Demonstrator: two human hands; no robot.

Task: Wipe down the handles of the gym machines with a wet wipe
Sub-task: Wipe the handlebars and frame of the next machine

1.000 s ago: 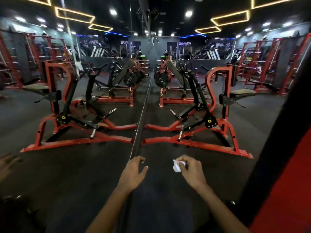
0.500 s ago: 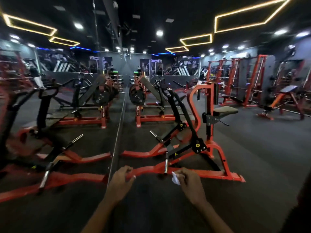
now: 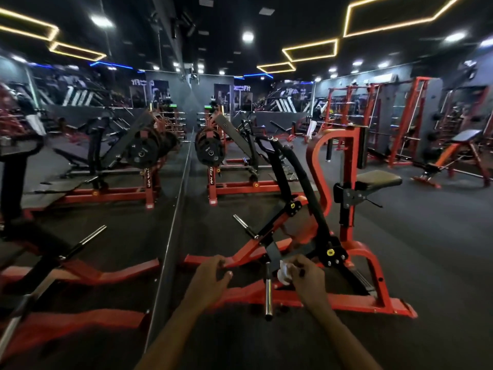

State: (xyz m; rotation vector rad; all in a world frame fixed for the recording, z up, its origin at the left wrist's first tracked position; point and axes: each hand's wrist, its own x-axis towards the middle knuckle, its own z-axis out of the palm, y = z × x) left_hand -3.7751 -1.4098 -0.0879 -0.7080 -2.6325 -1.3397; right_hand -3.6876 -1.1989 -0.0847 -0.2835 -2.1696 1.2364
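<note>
Right hand [image 3: 306, 279] pinches a crumpled white wet wipe [image 3: 283, 273], judged soft and limp, best bunched; left hand [image 3: 210, 283] beside it hangs loosely curled, empty.

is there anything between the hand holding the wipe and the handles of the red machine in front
Nothing visible blocks the way. The right hand pinches the wet wipe low, near the machine's base; the black handles rise beyond it with open air between. The chrome peg juts out just left of that hand.

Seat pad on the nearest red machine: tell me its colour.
Black; the seat pad shows best in the head view, mounted on the red machine frame.
</note>
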